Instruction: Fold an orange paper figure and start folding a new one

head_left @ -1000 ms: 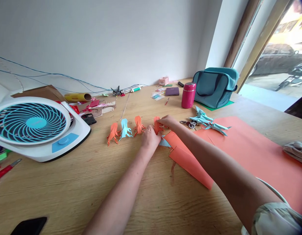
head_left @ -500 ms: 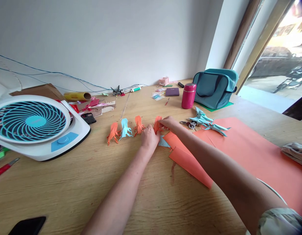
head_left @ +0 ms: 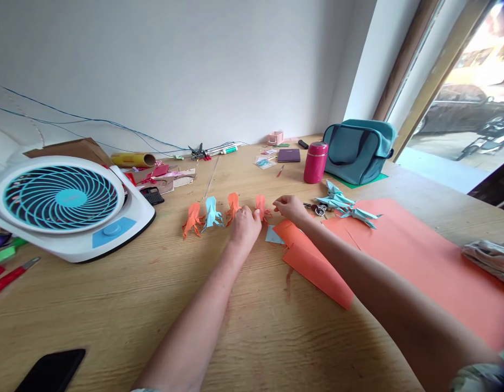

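Two bare hands at the right-hand end of a row of folded-paper octopuses on the desk (head_left: 252, 332).

The end orange octopus (head_left: 260, 201) stands near the middle of the desk, its long axis running roughly front to back, rounded head toward the far edge and thin legs splayed toward the near edge. The left hand (head_left: 244, 226) has its fingers curled at the octopus's left side, thumb against or just in front of it; whether it grips, I cannot tell. The right hand (head_left: 291, 208) sits just beyond its right side, fingertips drawn together, anything between them too small to make out. Toward the desk's left edge, the row continues with another orange octopus (head_left: 233, 201), a light-blue octopus (head_left: 211, 207) and a leftmost orange octopus (head_left: 193, 215), heads likewise toward the far edge.
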Demonstrator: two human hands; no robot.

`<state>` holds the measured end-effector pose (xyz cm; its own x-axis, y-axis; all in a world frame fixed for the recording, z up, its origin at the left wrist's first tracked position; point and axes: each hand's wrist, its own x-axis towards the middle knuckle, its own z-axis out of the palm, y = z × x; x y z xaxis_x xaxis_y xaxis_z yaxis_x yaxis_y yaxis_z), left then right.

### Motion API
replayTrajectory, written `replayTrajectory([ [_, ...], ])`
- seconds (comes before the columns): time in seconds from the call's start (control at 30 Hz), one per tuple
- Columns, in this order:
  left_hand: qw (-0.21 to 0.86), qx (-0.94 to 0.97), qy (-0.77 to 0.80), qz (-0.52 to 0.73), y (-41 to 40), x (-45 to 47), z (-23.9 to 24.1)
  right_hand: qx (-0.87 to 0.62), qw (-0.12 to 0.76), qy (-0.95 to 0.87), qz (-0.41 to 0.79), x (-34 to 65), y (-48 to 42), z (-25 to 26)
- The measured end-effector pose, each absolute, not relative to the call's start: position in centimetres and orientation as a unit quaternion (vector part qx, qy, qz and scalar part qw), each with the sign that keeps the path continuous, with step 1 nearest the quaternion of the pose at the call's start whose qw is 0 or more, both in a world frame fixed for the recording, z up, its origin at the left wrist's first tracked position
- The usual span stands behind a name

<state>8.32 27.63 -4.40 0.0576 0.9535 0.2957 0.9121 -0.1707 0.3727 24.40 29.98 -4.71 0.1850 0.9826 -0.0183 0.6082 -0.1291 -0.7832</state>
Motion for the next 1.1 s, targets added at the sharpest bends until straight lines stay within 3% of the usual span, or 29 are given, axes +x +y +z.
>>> replayTrajectory([
  [0.37, 0.115, 0.736, 0.598, 0.296, 22.7, 1.8, -1.7, -0.712, 0.292, -0.612, 0.182, 21.6, 27.4, -4.3],
  [0.67, 0.178, 0.783, 0.477, 0.357, 14.1, -0.2, -6.0, -0.76, 0.241, -0.587, 0.142, 21.1, 28.7, -3.5],
  [1.1, 0.233, 0.796, 0.417, 0.371, 13.9, -0.6, -7.0, -0.802, 0.131, -0.574, 0.1, 16.9, 29.6, -2.6],
])
